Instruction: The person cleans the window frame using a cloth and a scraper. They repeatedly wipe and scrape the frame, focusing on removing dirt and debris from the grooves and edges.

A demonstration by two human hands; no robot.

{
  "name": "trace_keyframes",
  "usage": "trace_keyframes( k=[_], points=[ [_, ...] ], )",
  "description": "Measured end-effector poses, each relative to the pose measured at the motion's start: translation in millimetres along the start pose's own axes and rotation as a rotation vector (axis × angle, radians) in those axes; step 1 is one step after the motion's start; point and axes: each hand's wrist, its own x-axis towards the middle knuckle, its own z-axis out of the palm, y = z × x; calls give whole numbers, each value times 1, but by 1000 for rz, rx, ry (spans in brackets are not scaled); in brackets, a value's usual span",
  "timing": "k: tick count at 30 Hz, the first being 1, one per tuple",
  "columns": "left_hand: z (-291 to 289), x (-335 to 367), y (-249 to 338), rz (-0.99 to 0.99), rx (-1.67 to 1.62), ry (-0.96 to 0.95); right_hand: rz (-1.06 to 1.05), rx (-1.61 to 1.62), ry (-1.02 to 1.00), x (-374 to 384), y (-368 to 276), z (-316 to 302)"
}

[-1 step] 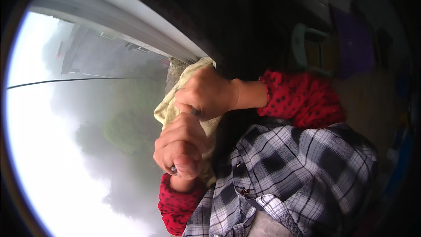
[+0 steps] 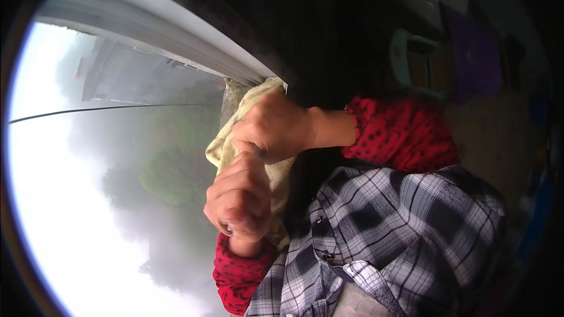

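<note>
My left hand point(image 2: 239, 194) is closed in a fist around a thin dark rod-like thing. Its kind I cannot make out, as only small dark bits show at the edges of the fist. Just above it, my right hand point(image 2: 273, 126) is also closed, and its fingers nearly meet the left fist where the dark piece point(image 2: 257, 151) shows between them. Under both hands a pale yellow cloth point(image 2: 279, 177) lies draped over a ledge, hanging down on both sides of the hands.
A white window frame point(image 2: 170, 23) runs from upper left to the ledge. Outside are a cable point(image 2: 106, 108), foggy trees point(image 2: 170, 176) and a roof point(image 2: 126, 70). At the dark right stand a pale green chair point(image 2: 400, 61) and something purple point(image 2: 473, 53).
Both hands have shifted very slightly left, and the left fist has turned a little. The dark piece between the hands shows less.
</note>
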Motion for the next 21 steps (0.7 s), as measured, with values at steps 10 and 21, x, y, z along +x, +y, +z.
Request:
trace_keyframes(
  k=[10,21],
  points=[
    [-23,44,27,-369,-287,174,191,59,134,-11,-35,9],
    [-12,24,-4,-60,-41,-10,74,102,46,2,5,-1]
  ],
)
